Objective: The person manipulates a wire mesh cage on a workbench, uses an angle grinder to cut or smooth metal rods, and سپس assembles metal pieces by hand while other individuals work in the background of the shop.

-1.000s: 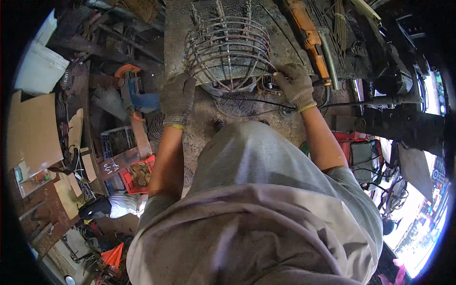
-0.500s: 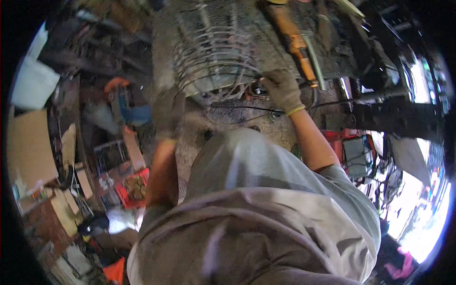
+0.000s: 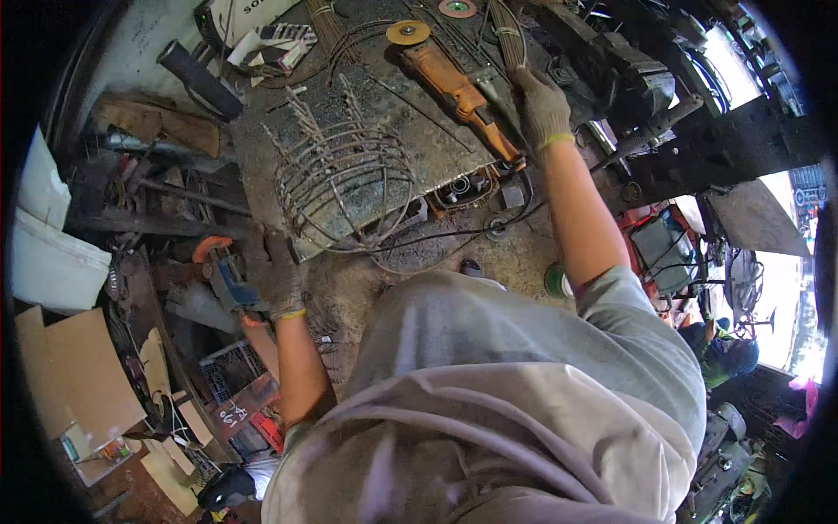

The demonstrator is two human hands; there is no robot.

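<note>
Head view shows the gloved right hand [image 3: 541,109] closed around a bundle of wire rods [image 3: 506,35], just beside the orange angle grinder [image 3: 454,87]. Between both hands sits an empty wire cage [image 3: 345,179] on the metal workbench [image 3: 419,148]; the gloved left hand [image 3: 275,275] rests curled at its edge, its grip unclear.

Both hands off wire cage [image 3: 345,188]; right hand [image 3: 541,105] now at orange grinder [image 3: 454,92]

Grey short-sleeved shirt [image 3: 524,384]; grey knit gloves, yellow cuffs, on left hand [image 3: 278,278] and right hand [image 3: 541,109].
</note>
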